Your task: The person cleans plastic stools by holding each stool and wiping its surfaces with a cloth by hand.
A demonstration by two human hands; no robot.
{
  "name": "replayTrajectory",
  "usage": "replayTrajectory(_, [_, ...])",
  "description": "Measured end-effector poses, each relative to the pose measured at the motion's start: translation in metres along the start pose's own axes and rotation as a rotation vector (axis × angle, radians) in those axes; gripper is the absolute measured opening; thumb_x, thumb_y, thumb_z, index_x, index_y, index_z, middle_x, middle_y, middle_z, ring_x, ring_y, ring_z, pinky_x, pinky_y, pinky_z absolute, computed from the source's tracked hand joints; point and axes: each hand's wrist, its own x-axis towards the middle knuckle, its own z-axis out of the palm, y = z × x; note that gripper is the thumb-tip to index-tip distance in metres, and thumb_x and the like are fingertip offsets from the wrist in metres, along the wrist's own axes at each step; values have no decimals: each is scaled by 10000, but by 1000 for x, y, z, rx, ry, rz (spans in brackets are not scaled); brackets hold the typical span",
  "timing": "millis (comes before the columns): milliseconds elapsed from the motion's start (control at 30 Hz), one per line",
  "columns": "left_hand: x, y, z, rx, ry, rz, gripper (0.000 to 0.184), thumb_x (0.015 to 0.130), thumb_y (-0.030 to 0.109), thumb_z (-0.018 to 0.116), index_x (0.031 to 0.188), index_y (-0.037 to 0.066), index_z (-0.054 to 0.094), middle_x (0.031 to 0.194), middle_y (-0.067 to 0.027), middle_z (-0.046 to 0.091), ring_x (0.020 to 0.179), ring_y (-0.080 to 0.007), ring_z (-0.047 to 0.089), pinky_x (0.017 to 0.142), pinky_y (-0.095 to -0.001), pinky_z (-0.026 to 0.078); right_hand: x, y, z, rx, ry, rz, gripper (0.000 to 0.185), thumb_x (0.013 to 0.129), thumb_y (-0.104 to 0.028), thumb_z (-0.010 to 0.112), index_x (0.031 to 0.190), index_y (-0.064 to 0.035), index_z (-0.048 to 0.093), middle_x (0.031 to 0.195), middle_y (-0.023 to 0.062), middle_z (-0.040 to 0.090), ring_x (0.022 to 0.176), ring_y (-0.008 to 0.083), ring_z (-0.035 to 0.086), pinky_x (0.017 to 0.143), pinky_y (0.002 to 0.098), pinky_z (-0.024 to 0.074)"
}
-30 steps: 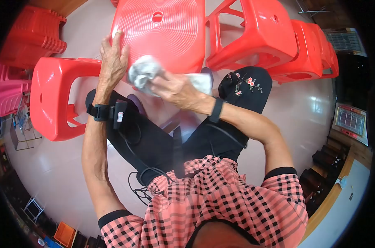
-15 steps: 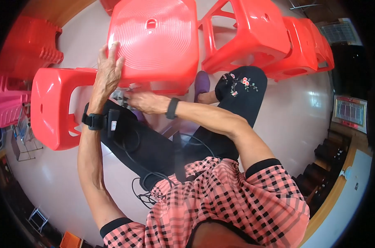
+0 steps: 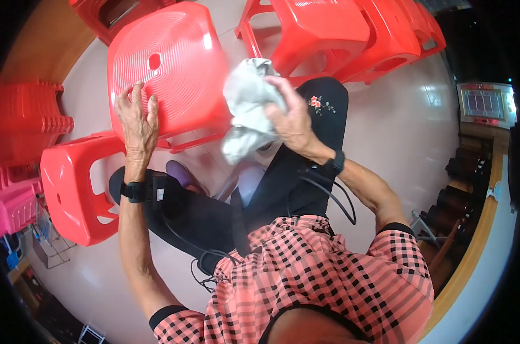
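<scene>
A red plastic stool (image 3: 180, 69) with a ringed seat and a slot in the middle stands before me. My left hand (image 3: 137, 123) rests on its near-left edge, fingers spread over the seat. In my right hand (image 3: 293, 119) is a crumpled pale grey cloth (image 3: 248, 97), partly blurred. The cloth is raised to the right of the stool, above the floor and close to my right knee. Another red stool (image 3: 68, 192) lies on its side to the left, close to the first one.
A row of red stools (image 3: 329, 34) lies on the right. Stacked red stools (image 3: 28, 123) and pink stools (image 3: 19, 200) stand at the far left. A black cable (image 3: 346, 198) loops by my right wrist. Dark rolled items (image 3: 458, 200) line the right wall.
My right hand has come up from beneath the stool's near edge and moved right, bringing the cloth into full view. The stool and my left hand appear further left and turned slightly.
</scene>
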Motion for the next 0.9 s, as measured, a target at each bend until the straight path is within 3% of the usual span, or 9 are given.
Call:
replayTrajectory(33, [2, 4, 4, 11, 8, 14, 439, 922, 243, 566, 1303, 37, 491, 1257, -257, 439, 1193, -408, 416, 1032, -517, 331, 3, 2, 10, -55, 3, -119, 481, 821, -79, 550, 1285, 7, 461, 1163, 140, 551, 1104, 202, 540, 972, 338, 417])
replayTrajectory(100, [3, 10, 11, 105, 9, 21, 479, 901, 268, 586, 1306, 31, 489, 1267, -255, 440, 1198, -412, 414, 1046, -530, 301, 3, 38, 33, -101, -147, 7, 690, 806, -157, 590, 1399, 31, 291, 1261, 216, 451, 1264, 311, 434, 1076, 384, 333])
replayTrajectory(267, [-1, 5, 10, 182, -26, 7, 525, 888, 292, 584, 1319, 12, 478, 1291, -258, 435, 1224, -418, 394, 1065, -540, 267, 9, 78, 47, -123, -176, 151, 774, 794, -139, 531, 1438, 79, 161, 1329, 303, 360, 1332, 379, 343, 1127, 409, 266])
replayTrajectory(467, [-1, -2, 11, 186, -61, 4, 539, 890, 292, 578, 1334, 7, 465, 1296, -256, 430, 1238, -413, 378, 1062, -544, 266, 33, 182, 66, 102, -339, 256, 565, 830, -48, 473, 1376, -64, 327, 971, 67, 568, 822, 159, 564, 668, 296, 468])
replayTrajectory(567, [2, -1, 9, 180, -62, 9, 541, 889, 290, 578, 1336, 7, 462, 1289, -254, 430, 1233, -413, 380, 1058, -549, 267, 47, 161, 61, 443, -400, 505, 362, 844, -46, 499, 1202, -102, 490, 880, 42, 576, 776, 121, 556, 639, 276, 456])
replayTrajectory(633, [1, 0, 6, 180, -64, 8, 542, 888, 289, 579, 1335, 6, 461, 1284, -252, 431, 1228, -414, 383, 1054, -552, 270, 45, 105, 54, 59, -256, 656, 300, 853, -67, 507, 1150, -97, 539, 863, 31, 575, 760, 122, 557, 648, 288, 461])
replayTrajectory(700, [2, 2, 6, 177, -66, 5, 542, 886, 287, 580, 1332, 4, 461, 1280, -251, 432, 1222, -415, 385, 1049, -554, 274, 42, 148, 74, -23, 4, 536, 294, 859, -139, 513, 1137, -47, 538, 881, 140, 602, 831, 237, 590, 733, 372, 471])
replayTrajectory(800, [1, 3, 8, 180, -49, 28, 540, 879, 273, 580, 1329, 2, 457, 1288, -255, 424, 1214, -416, 389, 1037, -551, 287, 62, 60, 52, -50, 56, 293, 390, 846, -157, 520, 1190, 18, 461, 1039, 297, 579, 1004, 441, 575, 875, 464, 455])
replayTrajectory(900, [2, 6, 4, 159, -68, 19, 541, 871, 258, 582, 1330, 3, 456, 1298, -258, 418, 1217, -416, 387, 1043, -543, 284, 93, 52, 56, -63, 161, 21, 398, 826, -149, 533, 1177, 25, 463, 1054, 297, 570, 986, 446, 571, 873, 475, 446])
